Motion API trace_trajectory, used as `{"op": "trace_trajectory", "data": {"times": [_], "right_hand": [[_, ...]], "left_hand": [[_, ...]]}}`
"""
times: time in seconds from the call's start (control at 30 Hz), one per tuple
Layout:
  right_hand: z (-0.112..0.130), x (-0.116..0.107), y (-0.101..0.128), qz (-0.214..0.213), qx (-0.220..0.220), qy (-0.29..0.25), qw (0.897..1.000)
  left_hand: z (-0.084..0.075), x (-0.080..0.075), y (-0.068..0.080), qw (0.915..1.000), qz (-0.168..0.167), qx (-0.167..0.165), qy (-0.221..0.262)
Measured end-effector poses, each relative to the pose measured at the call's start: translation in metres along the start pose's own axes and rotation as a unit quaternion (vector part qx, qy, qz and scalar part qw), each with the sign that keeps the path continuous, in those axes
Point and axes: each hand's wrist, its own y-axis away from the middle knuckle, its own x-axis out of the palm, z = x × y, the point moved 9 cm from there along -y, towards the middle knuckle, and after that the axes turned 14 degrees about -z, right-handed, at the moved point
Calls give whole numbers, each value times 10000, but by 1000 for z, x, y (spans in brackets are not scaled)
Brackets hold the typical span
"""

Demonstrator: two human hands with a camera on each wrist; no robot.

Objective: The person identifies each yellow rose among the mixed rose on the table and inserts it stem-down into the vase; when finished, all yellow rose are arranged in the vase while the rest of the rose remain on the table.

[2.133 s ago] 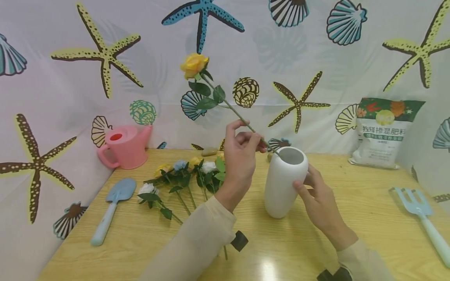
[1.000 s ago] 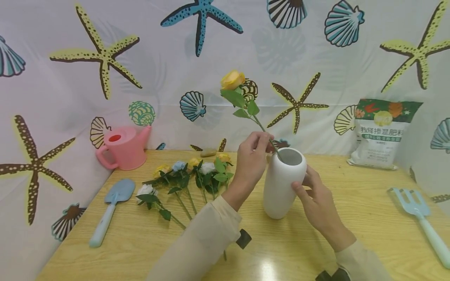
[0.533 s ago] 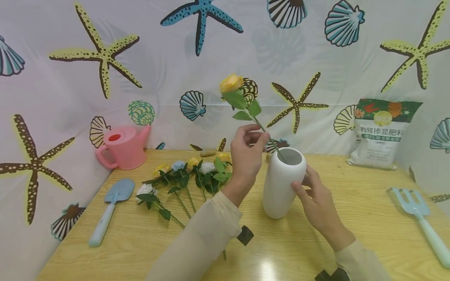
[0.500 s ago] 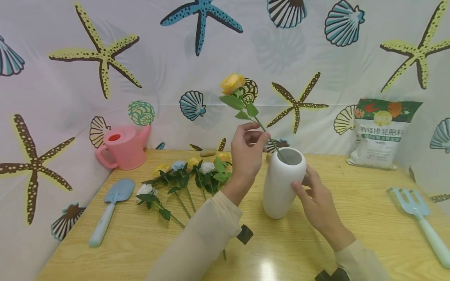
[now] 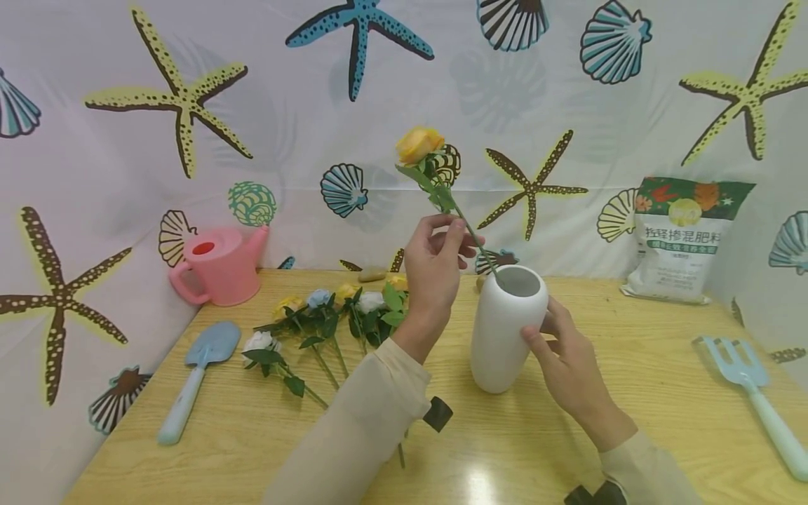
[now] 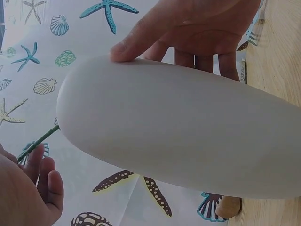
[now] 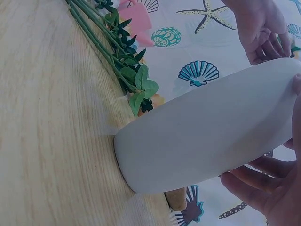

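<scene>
- I see L hand (image 5: 432, 273) pinching rose (image 5: 419, 145) by stem, prob. to aim it; stem meets rim of vase (image 5: 501, 344) btwn hands, can't tell if tip's in.
- R hand (image 5: 573, 368) grips vase, prob. for steadiness.

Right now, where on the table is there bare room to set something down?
The table is bare between the right hand and the garden fork, in front of the fertilizer bag; a smaller bare strip runs between the trowel and the left sleeve. It is crowded left of the white vase, where flowers lie and the left sleeve crosses.
</scene>
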Motion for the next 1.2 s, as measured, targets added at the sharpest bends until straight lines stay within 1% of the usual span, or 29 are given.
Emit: {"op": "trace_trajectory", "data": {"times": [0.13, 0.2, 0.27, 0.3, 0.4, 0.47, 0.53, 0.67, 0.73, 0.8, 0.9, 1.0, 1.07, 1.2], "right_hand": [[1, 0, 0, 5, -15, -14, 10000], [2, 0, 0, 17, -19, -16, 10000], [2, 0, 0, 29, -14, -6, 10000], [2, 0, 0, 36, -7, -3, 10000], [2, 1, 0, 65, 32, 2, 10000], [2, 2, 1, 93, 64, 1, 9999], [2, 2, 1, 114, 76, -6, 9999], [2, 2, 1, 96, 55, -1, 9999], [2, 2, 1, 85, 38, 19, 10000], [2, 2, 1, 105, 51, 26, 9999], [2, 2, 1, 152, 86, -4, 9998], [2, 3, 2, 197, 97, -84, 9997], [2, 3, 2, 214, 82, -119, 9997], [3, 3, 2, 222, 36, -138, 9997]], "left_hand": [[-1, 1, 0, 10000, -7, -45, 22], [0, 3, 1, 9999, 20, -48, -123], [3, 5, 2, 9992, 101, -83, -385], [5, 6, 3, 9986, 176, -150, -486], [15, 10, 7, 9954, 406, -499, -715], [20, 12, 10, 9932, 525, -714, -751], [24, 14, 11, 9920, 575, -822, -770], [22, 17, 11, 9908, 676, -598, -1006], [20, 18, 12, 9887, 757, -441, -1217], [19, 20, 13, 9847, 884, -307, -1467], [19, 22, 16, 9766, 1040, -171, -1876], [20, 23, 18, 9690, 1156, -104, -2181], [21, 23, 19, 9664, 1195, -90, -2273], [21, 24, 21, 9643, 1270, -1, -2325]]}}
